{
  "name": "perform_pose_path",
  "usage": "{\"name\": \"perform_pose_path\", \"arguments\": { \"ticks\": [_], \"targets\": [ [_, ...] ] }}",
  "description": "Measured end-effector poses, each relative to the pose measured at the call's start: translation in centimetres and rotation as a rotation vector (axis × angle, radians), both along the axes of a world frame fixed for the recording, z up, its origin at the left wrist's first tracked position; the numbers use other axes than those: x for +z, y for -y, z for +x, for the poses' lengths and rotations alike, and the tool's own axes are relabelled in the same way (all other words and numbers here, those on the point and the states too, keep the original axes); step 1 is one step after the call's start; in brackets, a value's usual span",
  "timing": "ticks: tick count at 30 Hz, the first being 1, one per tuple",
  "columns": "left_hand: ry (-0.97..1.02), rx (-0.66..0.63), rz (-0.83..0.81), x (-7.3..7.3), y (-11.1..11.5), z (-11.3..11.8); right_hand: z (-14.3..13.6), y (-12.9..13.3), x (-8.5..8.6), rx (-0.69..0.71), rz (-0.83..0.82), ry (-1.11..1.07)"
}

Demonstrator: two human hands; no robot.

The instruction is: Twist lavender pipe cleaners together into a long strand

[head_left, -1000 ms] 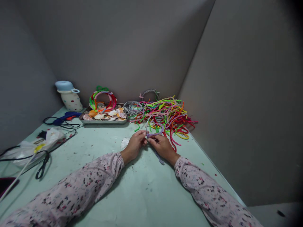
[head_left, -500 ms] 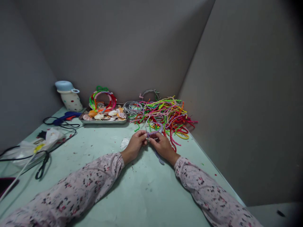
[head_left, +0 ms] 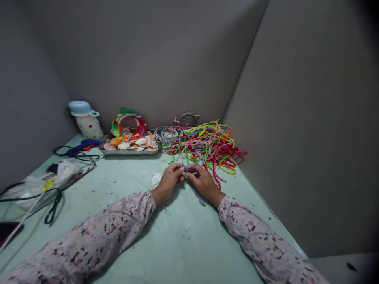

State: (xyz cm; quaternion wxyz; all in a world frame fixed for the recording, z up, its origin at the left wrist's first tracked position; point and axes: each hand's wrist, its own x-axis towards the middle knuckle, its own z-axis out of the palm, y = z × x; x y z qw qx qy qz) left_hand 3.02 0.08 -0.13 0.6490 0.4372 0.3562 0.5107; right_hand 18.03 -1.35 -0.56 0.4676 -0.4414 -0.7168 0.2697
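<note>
Between my two hands is a purple pipe cleaner (head_left: 193,165), bent around beside a thin pale wire loop that rises above my fingers. My left hand (head_left: 169,182) pinches it from the left with thumb and forefinger. From the right, my right hand (head_left: 204,184) pinches the same piece, its fingertips almost meeting those of the left. A loose purple end hangs down below my right hand toward the tabletop. How the pipe cleaner and the wire join is hidden by my fingertips.
Behind my hands lies a tangled heap of coloured pipe cleaners (head_left: 210,142), with coiled grey wire (head_left: 167,135) on its left. A metal tray (head_left: 130,153) holds shells and colourful wrapped rings. Leftward are a bottle (head_left: 87,122), a blue-handled tool (head_left: 83,146), a plastic bag (head_left: 63,173) and black cables (head_left: 53,211).
The purple pipe cleaner's free part has shifted slightly above my right fingers, and the pale loop leans a little differently. Both hands stay nearly in place.
</note>
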Motion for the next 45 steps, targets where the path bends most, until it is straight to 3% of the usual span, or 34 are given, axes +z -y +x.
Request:
{"name": "perform_pose_path", "arguments": {
  "ticks": [8, 13, 25, 35, 45],
  "targets": [
    [-0.049, -0.022, 0.035, 0.45, 0.23, -0.03, 0.09, -0.08, -0.18, -0.012, 0.007, 0.0],
    [-0.117, 0.03, 0.066, 0.58, 0.28, 0.02, 0.09, -0.17, -0.36, 0.0, 0.0, -0.003],
    [0.037, -0.071, 0.032, 0.5, 0.16, -0.28, -0.07, 0.34, 0.22, 0.025, -0.025, -0.054],
    [-0.017, -0.038, 0.067, 0.17, -0.01, -0.19, 0.18, 0.0, -0.1, 0.053, 0.121, 0.014],
    [0.002, -0.043, 0.036, 0.3, 0.06, -0.27, 0.17, 0.0, -0.16, 0.009, 0.069, 0.036]
  ]
}}
